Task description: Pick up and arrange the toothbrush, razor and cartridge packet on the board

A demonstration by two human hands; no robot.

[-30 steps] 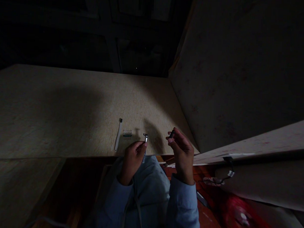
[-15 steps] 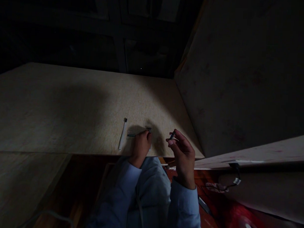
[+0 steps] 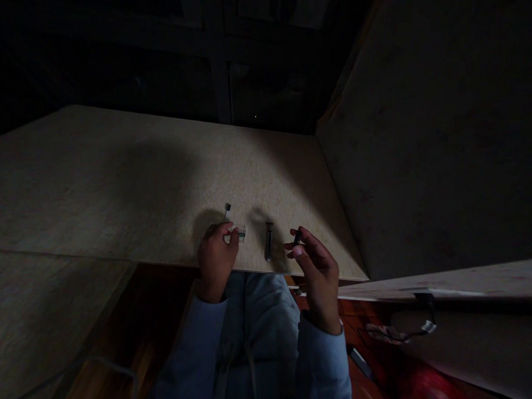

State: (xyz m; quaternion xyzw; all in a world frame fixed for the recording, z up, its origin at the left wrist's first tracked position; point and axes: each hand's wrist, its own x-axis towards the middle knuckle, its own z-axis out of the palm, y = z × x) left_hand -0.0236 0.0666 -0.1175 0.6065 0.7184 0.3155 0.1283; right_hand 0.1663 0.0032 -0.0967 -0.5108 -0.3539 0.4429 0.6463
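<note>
My left hand point(image 3: 217, 259) is over the table's front part, its thumb and forefinger closed at the left edge of a small clear packet or case point(image 3: 242, 232) with a dark green strip. A toothbrush lies behind this hand; only its dark head point(image 3: 228, 207) and a bit of neck show. My right hand point(image 3: 318, 265) is raised to the right, pinching a small dark piece point(image 3: 296, 238), perhaps a razor head, between thumb and fingertips. Between the hands a razor point(image 3: 268, 243) lies on the table, head pointing away from me, touched by neither hand.
The pale table point(image 3: 161, 190) runs far to the left and ends at a patterned wall panel point(image 3: 425, 141) on the right. Its front edge is just before my lap. A cable point(image 3: 430, 313) hangs below at right. The room behind is very dark.
My left hand has moved left, off the razor and onto the clear case, and now covers most of the toothbrush. My right hand still holds the dark piece, turned more upright.
</note>
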